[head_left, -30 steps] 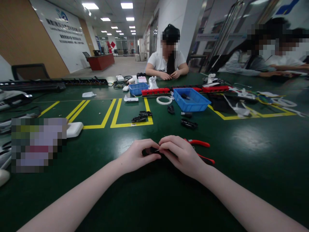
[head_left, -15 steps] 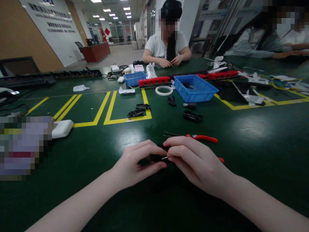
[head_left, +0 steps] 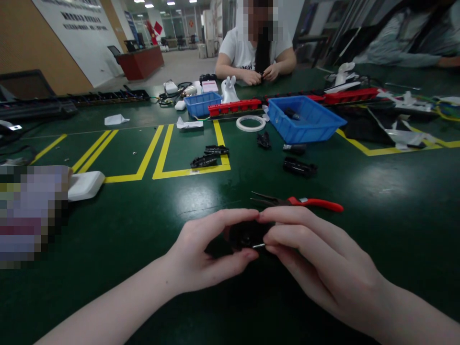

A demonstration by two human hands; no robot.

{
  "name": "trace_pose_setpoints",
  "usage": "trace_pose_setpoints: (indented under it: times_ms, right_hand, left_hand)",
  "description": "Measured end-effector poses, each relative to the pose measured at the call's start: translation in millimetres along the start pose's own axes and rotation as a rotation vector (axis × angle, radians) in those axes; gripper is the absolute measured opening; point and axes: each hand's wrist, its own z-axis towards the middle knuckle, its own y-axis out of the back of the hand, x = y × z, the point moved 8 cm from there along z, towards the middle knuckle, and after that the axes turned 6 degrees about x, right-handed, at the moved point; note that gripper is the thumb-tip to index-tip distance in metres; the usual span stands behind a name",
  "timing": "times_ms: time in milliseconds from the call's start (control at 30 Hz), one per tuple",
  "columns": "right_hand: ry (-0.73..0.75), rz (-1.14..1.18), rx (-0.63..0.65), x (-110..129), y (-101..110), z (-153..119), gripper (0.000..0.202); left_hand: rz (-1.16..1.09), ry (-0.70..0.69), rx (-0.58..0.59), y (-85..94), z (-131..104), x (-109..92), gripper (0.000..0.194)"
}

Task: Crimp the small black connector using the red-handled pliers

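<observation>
My left hand (head_left: 212,249) curves round a dark black part (head_left: 244,234), thumb below it and fingers above. My right hand (head_left: 319,258) meets it from the right, its thumb and fingers pinching a thin silvery metal piece (head_left: 258,246) at the part's near side. The fingertips of both hands nearly touch. Much of the black part is hidden by fingers and shadow. Just beyond my hands lie pliers with red handles (head_left: 319,204), jaws pointing left.
Black pieces (head_left: 300,166) lie past the pliers, with others (head_left: 204,160) by yellow tape. Farther back are a white tape ring (head_left: 250,123), a blue bin (head_left: 305,129), a smaller blue bin (head_left: 203,104) and red strips (head_left: 235,108). A person (head_left: 251,52) sits opposite. A white box (head_left: 86,186) is left.
My view has tilted down and shifted slightly. Both hands remain together around the black part, with more of it showing between them. The right hand appears nearer and larger.
</observation>
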Motion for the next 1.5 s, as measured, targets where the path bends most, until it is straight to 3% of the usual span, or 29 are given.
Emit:
trace_pose_setpoints:
  times_ms: [367,600,1200,1500]
  right_hand:
    - [0.034,0.138,0.050,0.8,0.8,2.2,0.014]
    - [0.023,0.185,0.177,5.3,0.7,5.1,0.014]
    - [0.066,0.007,0.248,9.6,-5.1,2.4,0.019]
    - [0.108,-0.170,0.244,9.0,-13.9,0.3,0.020]
  left_hand:
    - [0.031,-0.121,-0.085,8.9,-0.8,-1.7,0.039]
    - [0.026,-0.191,-0.092,11.9,1.2,-4.4,0.041]
    - [0.050,-0.226,-0.056,8.3,1.0,-3.5,0.038]
    - [0.073,-0.169,-0.005,2.6,2.3,1.2,0.031]
